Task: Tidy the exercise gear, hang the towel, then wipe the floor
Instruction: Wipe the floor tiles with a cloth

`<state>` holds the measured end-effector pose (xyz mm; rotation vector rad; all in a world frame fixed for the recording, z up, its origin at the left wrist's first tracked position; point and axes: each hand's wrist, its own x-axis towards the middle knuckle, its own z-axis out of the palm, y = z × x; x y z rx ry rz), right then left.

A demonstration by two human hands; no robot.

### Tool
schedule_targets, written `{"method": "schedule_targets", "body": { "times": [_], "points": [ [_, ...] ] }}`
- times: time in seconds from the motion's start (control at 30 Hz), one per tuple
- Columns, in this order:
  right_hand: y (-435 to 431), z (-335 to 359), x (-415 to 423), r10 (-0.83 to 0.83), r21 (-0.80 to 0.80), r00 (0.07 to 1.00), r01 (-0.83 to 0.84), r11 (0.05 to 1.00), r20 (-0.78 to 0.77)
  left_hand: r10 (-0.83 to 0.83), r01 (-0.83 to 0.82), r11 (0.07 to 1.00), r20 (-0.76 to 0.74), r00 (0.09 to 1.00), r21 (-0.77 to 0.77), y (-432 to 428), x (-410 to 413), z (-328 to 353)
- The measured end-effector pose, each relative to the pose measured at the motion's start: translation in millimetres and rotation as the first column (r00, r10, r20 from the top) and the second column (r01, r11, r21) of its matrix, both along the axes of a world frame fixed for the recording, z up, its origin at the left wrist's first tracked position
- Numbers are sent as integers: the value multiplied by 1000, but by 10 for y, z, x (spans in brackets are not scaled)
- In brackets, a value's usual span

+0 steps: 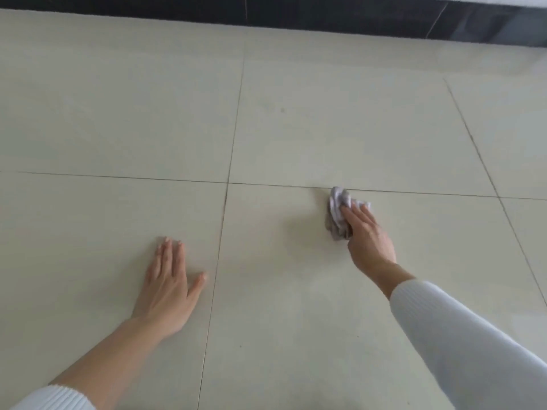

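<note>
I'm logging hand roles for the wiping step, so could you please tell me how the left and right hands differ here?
The left hand lies flat and open on the floor, holding nothing; the right hand presses a crumpled cloth against the tiles. The left sits nearer the person, the right reaches farther out by a grout line. Both are palm down, with white sleeves.

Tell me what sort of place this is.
Probably an indoor room in a home, though little shows. The floor is large pale tiles with thin joints, a dark skirting runs along the far edge, and the right hand presses a crumpled cloth down while the left hand lies flat.
</note>
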<state>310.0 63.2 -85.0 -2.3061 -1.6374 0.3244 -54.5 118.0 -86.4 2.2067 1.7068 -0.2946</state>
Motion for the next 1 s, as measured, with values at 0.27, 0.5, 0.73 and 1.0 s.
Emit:
{"method": "schedule_targets", "body": {
  "times": [0.27,0.5,0.73,1.0],
  "points": [
    [861,-4,-571,129,-65,991,-131,989,-34,10,-9,999,-10,1000,31,149,-513,-50],
    [230,-101,-1418,932,-51,346,-934,353,112,150,-162,974,86,985,160,449,-192,-239],
    [1169,-61,-436,456,101,887,-461,882,73,93,-117,976,135,986,182,548,-216,-281],
    [1811,-59,-1148,299,41,954,-299,953,15,20,-51,971,133,991,235,892,-590,-267]
  ]
}}
